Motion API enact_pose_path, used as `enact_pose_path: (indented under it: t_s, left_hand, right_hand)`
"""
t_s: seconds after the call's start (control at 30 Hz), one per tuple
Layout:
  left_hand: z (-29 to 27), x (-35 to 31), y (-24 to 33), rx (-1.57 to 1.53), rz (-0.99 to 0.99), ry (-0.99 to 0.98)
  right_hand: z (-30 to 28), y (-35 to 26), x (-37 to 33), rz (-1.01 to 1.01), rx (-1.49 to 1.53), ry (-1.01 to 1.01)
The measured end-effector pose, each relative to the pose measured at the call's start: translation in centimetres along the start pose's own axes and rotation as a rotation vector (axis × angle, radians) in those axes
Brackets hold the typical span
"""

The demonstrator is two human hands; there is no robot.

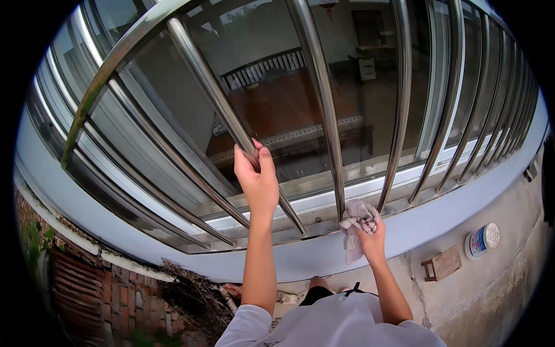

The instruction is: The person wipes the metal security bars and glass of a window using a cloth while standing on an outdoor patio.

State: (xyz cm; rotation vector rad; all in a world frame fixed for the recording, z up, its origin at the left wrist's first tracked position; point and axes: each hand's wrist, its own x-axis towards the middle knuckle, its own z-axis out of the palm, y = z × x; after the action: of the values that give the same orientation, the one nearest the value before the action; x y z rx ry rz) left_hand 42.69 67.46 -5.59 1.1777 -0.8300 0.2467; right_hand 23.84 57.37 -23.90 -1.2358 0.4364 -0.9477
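My left hand (258, 176) is wrapped round one of the steel bars (211, 84) of a window guard, a little below the bar's middle. Lower and to the right, my right hand (373, 236) grips a crumpled, greyish-white cleaning cloth (359, 221). The cloth lies against the foot of another steel bar (324, 104), by the bottom rail (315, 229); part of it hangs below the rail. Some fingers of my right hand are hidden by the cloth. Behind the bars is the window glass (277, 115), with a wooden bed showing through it.
Below the guard runs a pale wall ledge (295, 257). On the concrete floor at the right stand a small wooden stool (444, 264) and a white-and-blue bucket (477, 243). Dry twigs (188, 295) lie at lower left, beside brick paving (130, 301). More bars continue to the right.
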Motion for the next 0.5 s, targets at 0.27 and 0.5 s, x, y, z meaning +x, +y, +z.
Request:
enact_pose_path:
  t_s: [0.27, 0.5]
  left_hand:
    - [-1.1, -0.2, 1.8, 0.209, -0.054, -0.123]
    - [-6.4, 0.0, 5.3, 0.41, 0.464, 0.429]
  right_hand:
    - [11.0, -18.9, 2.3, -0.393, 0.323, -0.15]
    - [27.4, -26.9, 9.9, -0.884, -0.272, -0.008]
